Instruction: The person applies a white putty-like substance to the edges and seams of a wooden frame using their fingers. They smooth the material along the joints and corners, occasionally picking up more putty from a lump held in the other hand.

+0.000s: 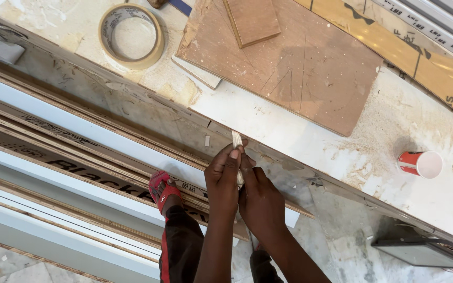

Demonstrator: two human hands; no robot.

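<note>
Two hands meet at the worktop (300,141) edge, the left hand (222,178) and right hand (260,202) both with fingers pinched around a thin pale strip (236,144), possibly wood trim, standing upright near a tape roll (131,35) and a red cup (420,163).

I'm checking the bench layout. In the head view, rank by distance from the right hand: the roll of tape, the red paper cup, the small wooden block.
From the right hand:
1. Red paper cup, right, lying sideways.
2. Small wooden block, top, on the brown board.
3. Beige roll of tape, upper left.
</note>
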